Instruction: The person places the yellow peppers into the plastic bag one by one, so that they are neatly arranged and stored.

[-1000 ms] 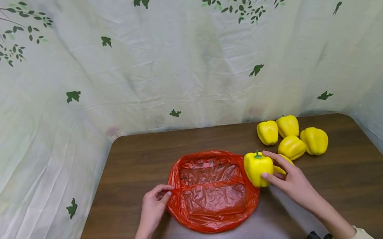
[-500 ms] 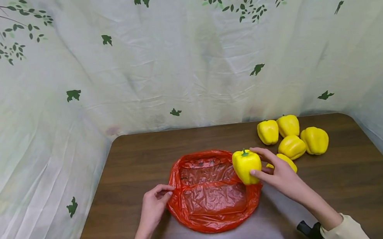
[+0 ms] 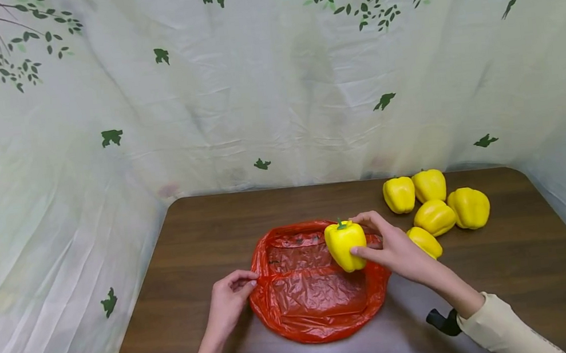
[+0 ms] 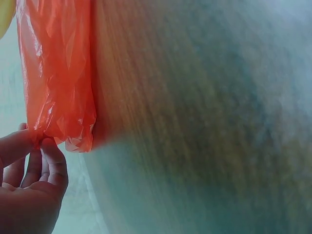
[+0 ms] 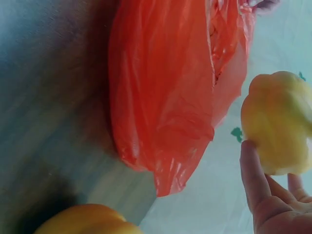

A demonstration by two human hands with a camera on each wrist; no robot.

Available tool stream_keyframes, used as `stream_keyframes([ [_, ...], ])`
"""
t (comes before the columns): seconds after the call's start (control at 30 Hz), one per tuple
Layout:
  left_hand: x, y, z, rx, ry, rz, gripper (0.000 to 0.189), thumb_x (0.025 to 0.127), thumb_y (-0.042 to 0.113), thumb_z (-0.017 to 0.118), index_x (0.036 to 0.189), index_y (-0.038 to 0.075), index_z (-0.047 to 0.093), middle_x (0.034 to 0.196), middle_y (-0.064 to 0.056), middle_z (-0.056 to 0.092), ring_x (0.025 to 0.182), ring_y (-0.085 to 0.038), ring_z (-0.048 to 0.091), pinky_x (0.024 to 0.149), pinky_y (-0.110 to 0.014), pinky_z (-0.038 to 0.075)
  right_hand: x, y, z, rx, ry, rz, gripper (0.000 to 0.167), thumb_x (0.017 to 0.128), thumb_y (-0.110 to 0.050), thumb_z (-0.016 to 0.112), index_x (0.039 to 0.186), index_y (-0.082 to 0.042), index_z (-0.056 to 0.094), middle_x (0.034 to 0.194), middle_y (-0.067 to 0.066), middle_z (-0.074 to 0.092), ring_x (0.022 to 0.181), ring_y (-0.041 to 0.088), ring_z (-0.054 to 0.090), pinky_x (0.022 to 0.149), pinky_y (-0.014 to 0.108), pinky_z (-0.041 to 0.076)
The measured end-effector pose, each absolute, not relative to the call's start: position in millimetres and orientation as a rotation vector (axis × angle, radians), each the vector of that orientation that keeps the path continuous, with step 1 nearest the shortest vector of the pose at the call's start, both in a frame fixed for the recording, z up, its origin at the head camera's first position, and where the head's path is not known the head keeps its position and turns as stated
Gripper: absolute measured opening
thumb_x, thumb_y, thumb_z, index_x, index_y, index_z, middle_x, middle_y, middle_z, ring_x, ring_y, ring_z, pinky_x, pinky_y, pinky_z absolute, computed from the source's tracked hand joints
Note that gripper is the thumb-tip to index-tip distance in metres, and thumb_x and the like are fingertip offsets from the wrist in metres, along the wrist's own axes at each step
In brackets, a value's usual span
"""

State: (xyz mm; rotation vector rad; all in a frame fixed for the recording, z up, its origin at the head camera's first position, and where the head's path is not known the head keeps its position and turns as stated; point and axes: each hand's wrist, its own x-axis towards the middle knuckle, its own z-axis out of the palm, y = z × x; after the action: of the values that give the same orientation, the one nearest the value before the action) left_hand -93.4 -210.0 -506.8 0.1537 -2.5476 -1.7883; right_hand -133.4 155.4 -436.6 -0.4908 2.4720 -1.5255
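A red plastic bag (image 3: 324, 324) stands on the table with its mouth spread wide, facing up. My left hand (image 3: 229, 303) pinches its left rim between thumb and fingers; the left wrist view shows the pinched edge of the bag (image 4: 58, 87) up close. Over the right part of the mouth, my right hand (image 3: 394, 248) holds a yellow bell pepper (image 3: 346, 246), its green stem up. In the right wrist view that pepper (image 5: 278, 122) is held above the level of the bag's rim, with the thumb and fingers on its lower side.
Several more yellow bell peppers (image 3: 435, 218) lie grouped at the back right of the brown wooden table (image 3: 205, 225). The nearest pepper (image 3: 424, 242) is just behind my right wrist. A pale curtain (image 3: 273, 85) with leaf prints hangs behind the table.
My right hand has carried the bell pepper leftward, from beside the bag's right rim to over its mouth. My left hand keeps its pinch on the rim.
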Motion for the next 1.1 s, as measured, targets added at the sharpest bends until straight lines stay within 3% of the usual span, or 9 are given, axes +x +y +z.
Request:
stream_keyframes([
  [0.33, -93.9, -210.8, -508.0, 0.157, -2.562, -1.791, 0.013, 0.088, -0.008, 0.066, 0.092, 0.003, 0.074, 0.089, -0.011, 0.070, 0.076, -0.020, 0.063, 0.063, -0.025, 0.052, -152.2, 138.0, -434.7, -0.613, 2.480, -1.407, 0.055, 0.086, -0.041, 0.075, 0.129, -0.023, 0.046, 0.128, -0.001, 0.056, 0.118, 0.023, 0.056, 0.085, 0.035, 0.054],
  [0.73, -94.2, -210.6, -507.3, 0.111, -2.564, -1.784, 0.016, 0.088, -0.008, 0.065, 0.091, 0.004, 0.074, 0.089, -0.010, 0.070, 0.073, -0.020, 0.062, 0.063, -0.032, 0.054, -166.4, 112.7, -432.9, -0.670, 2.421, -1.316, 0.049, 0.087, -0.037, 0.075, 0.126, -0.021, 0.050, 0.117, 0.001, 0.061, 0.105, 0.021, 0.058, 0.083, 0.037, 0.053],
  [1.1, -92.4, -208.0, -508.5, 0.122, -2.560, -1.746, 0.016, 0.090, -0.007, 0.063, 0.093, 0.004, 0.075, 0.093, -0.010, 0.070, 0.073, -0.018, 0.062, 0.063, -0.030, 0.054, -175.9, 90.5, -435.7, -0.691, 2.388, -1.291, 0.045, 0.088, -0.030, 0.075, 0.125, -0.018, 0.053, 0.110, 0.003, 0.062, 0.095, 0.022, 0.061, 0.071, 0.032, 0.056],
])
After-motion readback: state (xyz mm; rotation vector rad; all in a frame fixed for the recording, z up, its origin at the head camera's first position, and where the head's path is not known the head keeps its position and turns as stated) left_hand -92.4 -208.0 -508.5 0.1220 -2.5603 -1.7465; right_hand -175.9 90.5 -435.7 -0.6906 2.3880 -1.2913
